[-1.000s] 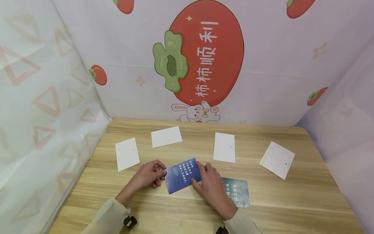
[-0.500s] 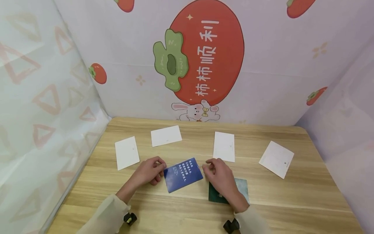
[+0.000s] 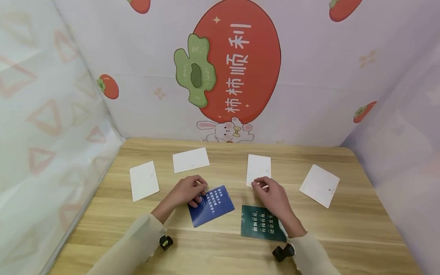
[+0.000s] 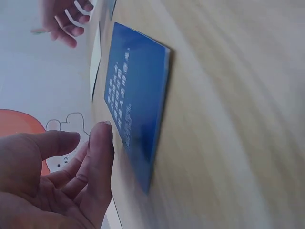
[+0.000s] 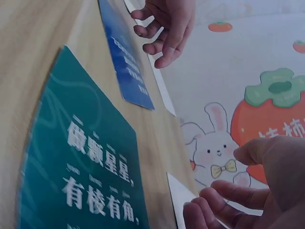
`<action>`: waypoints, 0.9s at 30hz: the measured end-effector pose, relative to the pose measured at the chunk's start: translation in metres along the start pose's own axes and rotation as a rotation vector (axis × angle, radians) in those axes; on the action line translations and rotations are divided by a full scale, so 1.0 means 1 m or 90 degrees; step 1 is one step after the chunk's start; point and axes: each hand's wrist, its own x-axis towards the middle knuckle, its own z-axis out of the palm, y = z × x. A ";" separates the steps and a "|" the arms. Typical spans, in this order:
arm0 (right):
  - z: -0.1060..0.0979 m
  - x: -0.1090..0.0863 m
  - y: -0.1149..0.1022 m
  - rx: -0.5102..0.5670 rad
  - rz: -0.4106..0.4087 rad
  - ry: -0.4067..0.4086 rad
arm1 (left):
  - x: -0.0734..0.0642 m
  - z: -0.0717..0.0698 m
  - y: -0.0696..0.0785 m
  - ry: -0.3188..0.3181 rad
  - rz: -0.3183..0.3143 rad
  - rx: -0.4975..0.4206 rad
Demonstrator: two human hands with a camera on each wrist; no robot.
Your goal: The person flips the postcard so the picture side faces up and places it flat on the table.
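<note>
A blue card [image 3: 216, 210] printed with white characters lies face up on the wooden table, in front of the wearer. Over its upper left corner hovers my left hand [image 3: 187, 191], fingers loosely bent; the left wrist view shows thumb and forefinger apart with nothing between them. To the right lies a dark green card [image 5: 81, 143] with white writing, its right end partly covered by my right wrist in the head view. My right hand [image 3: 273, 194] has loosely bent, unfilled fingers, and its fingertips overlap the lower edge of a white card [image 3: 258, 166].
Farther back, other white cards lie spread out: one at the far left [image 3: 144, 181], one left of centre [image 3: 190, 159] and a tilted one at the right [image 3: 319, 186]. A patterned cloth backdrop [image 3: 309, 107] rises behind the table [image 3: 206, 252] and along its sides.
My right hand has let go of the blue card and moved right toward the middle white card, uncovering most of the green card. My left hand has shifted right, off the blue card's edge to above its corner.
</note>
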 end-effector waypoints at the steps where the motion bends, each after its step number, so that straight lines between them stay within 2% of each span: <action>1: -0.002 0.002 0.001 0.006 0.007 -0.003 | 0.003 0.002 0.003 -0.007 0.004 -0.006; 11: -0.026 0.019 0.010 0.096 0.087 -0.033 | 0.039 0.028 0.035 -0.028 0.018 -0.078; 20: -0.037 0.036 0.014 0.128 0.144 -0.050 | 0.063 0.041 0.059 -0.056 -0.023 -0.140; 27: -0.040 0.046 0.017 0.184 0.175 -0.082 | 0.078 0.046 0.069 -0.076 -0.039 -0.148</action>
